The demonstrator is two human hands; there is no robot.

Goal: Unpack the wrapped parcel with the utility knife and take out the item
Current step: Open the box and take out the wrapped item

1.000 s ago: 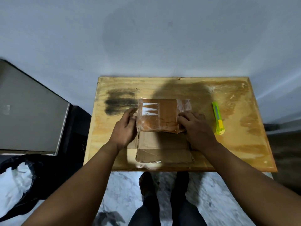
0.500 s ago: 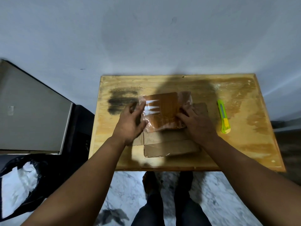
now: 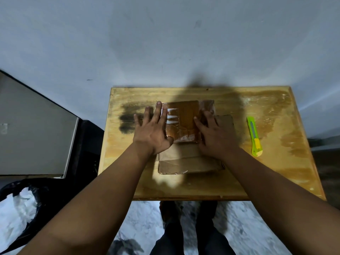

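A brown parcel (image 3: 184,122) wrapped in shiny clear plastic lies at the middle of the wooden table (image 3: 276,172), partly on a flat sheet of cardboard (image 3: 189,162). My left hand (image 3: 152,131) lies flat with its fingers spread against the parcel's left edge, and its thumb touches the near left corner. My right hand (image 3: 215,137) grips the parcel's right side, with its fingers on top of the wrapping. A green and yellow utility knife (image 3: 254,136) lies on the table to the right, apart from both hands.
A grey cabinet (image 3: 36,135) stands to the left of the table. A black bag (image 3: 18,208) with white contents sits on the floor at the lower left. The wall runs close behind the table. My feet (image 3: 189,218) stand at the near edge.
The parcel has slid away from me, off the near part of the cardboard. My left hand has let go of its side and spread its fingers. The knife has not moved.
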